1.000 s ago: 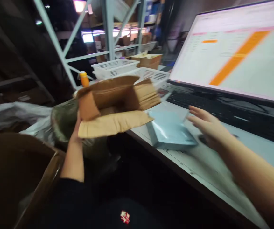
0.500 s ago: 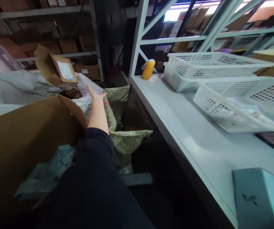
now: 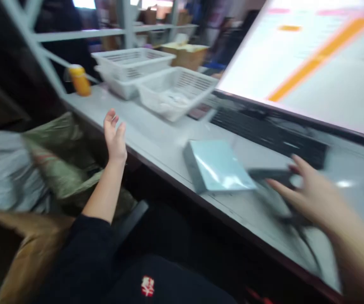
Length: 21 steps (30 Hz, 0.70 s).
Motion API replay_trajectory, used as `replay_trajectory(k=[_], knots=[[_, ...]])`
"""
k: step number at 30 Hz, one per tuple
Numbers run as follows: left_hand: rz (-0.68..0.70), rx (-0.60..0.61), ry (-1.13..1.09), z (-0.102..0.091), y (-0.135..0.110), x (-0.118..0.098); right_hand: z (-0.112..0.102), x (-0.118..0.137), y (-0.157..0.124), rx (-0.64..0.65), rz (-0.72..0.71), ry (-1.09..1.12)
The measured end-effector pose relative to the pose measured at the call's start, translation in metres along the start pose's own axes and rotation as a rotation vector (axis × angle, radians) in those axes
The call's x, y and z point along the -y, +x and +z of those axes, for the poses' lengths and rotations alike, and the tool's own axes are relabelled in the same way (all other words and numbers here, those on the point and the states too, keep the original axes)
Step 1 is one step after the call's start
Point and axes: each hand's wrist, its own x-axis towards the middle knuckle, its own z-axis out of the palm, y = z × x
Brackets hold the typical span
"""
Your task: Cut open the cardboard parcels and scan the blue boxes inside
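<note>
My left hand (image 3: pixel 116 137) is raised at the front edge of the grey table (image 3: pixel 146 131), with its thumb apart from the fingers and nothing in it. My right hand (image 3: pixel 310 192), smeared by motion, reaches in from the right with thumb and forefinger spread. Just beyond it is a dark, blurred object (image 3: pixel 269 174); whether they touch I cannot tell. A light-blue flat box (image 3: pixel 221 164) lies on the table between my hands. Behind the right hand lies a black keyboard (image 3: pixel 270 133).
A large lit monitor (image 3: pixel 324 55) stands at the back right. White plastic baskets (image 3: pixel 175 95) and a yellow bottle (image 3: pixel 80 80) are on the table's far part. Left of it are a green sack-lined bin (image 3: pixel 51 162) and an open cardboard box (image 3: pixel 39 249).
My view has swung right, from the bin and cardboard boxes to the table and monitor. The left hand has moved from beside the bin to the table's edge. My right hand has come into view.
</note>
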Motion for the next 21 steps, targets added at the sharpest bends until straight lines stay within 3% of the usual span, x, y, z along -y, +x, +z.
replay_trajectory(k=[3,4,6,8,10,16,19,21], knots=[[0.167,0.520,0.061,0.052,-0.077,-0.002,-0.009,-0.024,-0.022,0.080,0.233,0.159],[0.216,0.662,0.086,0.065,-0.102,-0.005,-0.008,-0.027,-0.022,0.161,0.316,0.240],[0.322,0.842,0.139,0.084,-0.142,-0.013,-0.008,-0.029,-0.019,0.335,0.465,0.493],[0.419,0.862,0.179,0.094,-0.166,-0.018,-0.017,-0.025,-0.021,0.425,0.541,0.711],[0.484,0.814,0.208,0.096,-0.174,-0.018,-0.038,-0.018,-0.028,0.435,0.500,0.791],[0.539,0.768,0.229,0.092,-0.174,-0.010,-0.118,0.019,-0.055,0.593,0.128,0.633],[0.488,0.754,0.217,0.091,-0.174,-0.010,-0.136,0.031,-0.059,0.623,0.065,0.520],[0.417,0.742,0.203,0.090,-0.174,-0.012,-0.137,0.030,-0.059,0.607,0.055,0.473]])
